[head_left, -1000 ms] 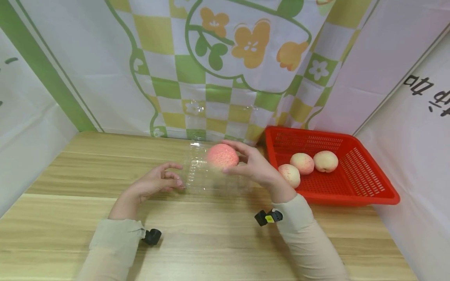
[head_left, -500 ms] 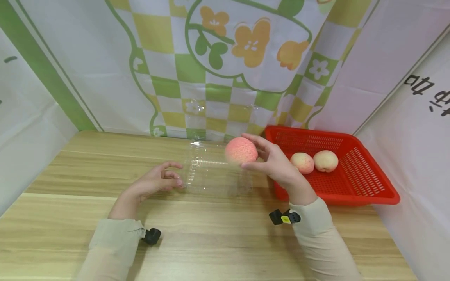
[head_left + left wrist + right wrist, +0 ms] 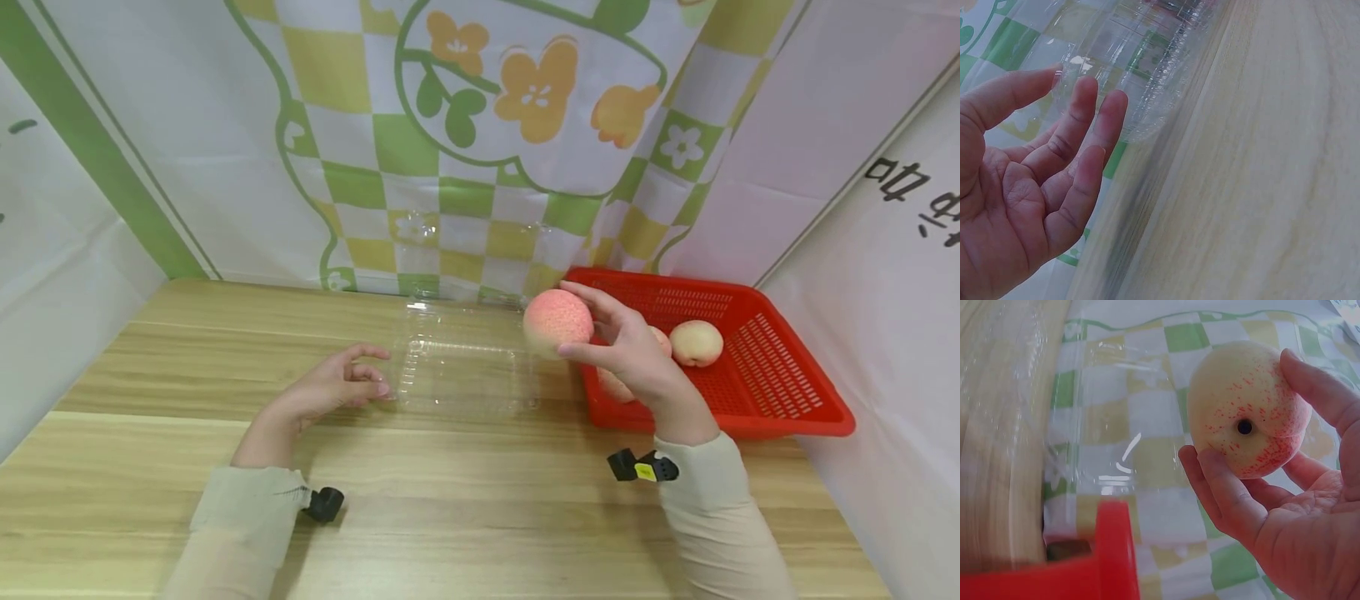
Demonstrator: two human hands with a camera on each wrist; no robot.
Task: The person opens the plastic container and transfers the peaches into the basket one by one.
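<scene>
My right hand [image 3: 626, 346] grips a pink and cream peach [image 3: 558, 321] between thumb and fingers, held up at the left rim of the red basket [image 3: 780, 429]. In the right wrist view the peach [image 3: 1244, 409] shows red specks and a small dark hole. A clear plastic clamshell box [image 3: 465, 375] stands with its lid raised on the table. At the box's left side rests my left hand [image 3: 330, 387], its fingers loosely bent. In the left wrist view the fingertips [image 3: 1087, 87] are right at the clear box wall [image 3: 1147, 106].
Inside the basket lie several pale peaches, one of them [image 3: 696, 343] toward the back; others are partly behind my right hand. A checked curtain [image 3: 465, 200] hangs behind the wooden table [image 3: 450, 517].
My right hand has carried the peach rightward, from over the clear box to the basket's left rim. The left hand has stayed beside the box.
</scene>
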